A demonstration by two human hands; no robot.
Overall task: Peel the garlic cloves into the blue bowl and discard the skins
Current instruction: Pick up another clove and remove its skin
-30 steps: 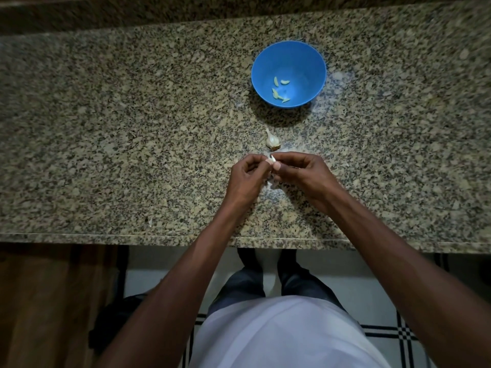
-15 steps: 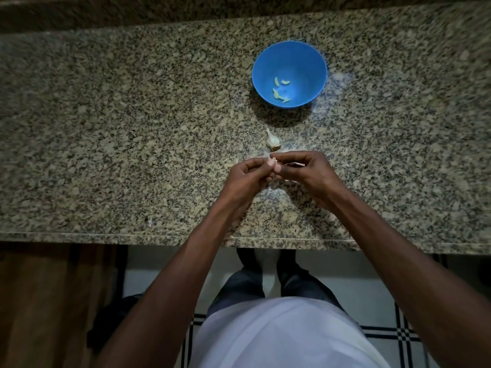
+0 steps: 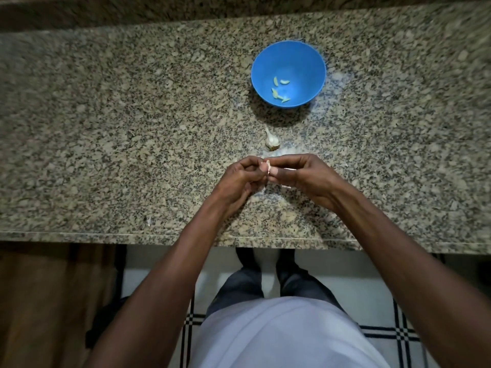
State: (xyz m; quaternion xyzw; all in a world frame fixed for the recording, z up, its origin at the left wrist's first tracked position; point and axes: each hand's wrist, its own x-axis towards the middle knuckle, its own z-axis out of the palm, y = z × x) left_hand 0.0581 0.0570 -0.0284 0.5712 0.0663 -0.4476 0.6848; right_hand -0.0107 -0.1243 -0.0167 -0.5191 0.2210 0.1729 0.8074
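A blue bowl stands on the granite counter with several peeled garlic cloves in its bottom. Nearer to me lies a partial garlic bulb with its stem pointing toward the bowl. Just in front of the bulb, my left hand and my right hand meet above the counter. Both pinch one small garlic clove between thumbs and fingertips. Most of the clove is hidden by my fingers. Pale skin scraps lie under my hands.
The speckled granite counter runs the full width of the view, and its front edge is close to my body. A small pale skin scrap lies near that edge at the left. Tiled floor shows below.
My hands have stayed together over the same spot; the fingers have shifted slightly on the clove. The bowl and the bulb have not moved.
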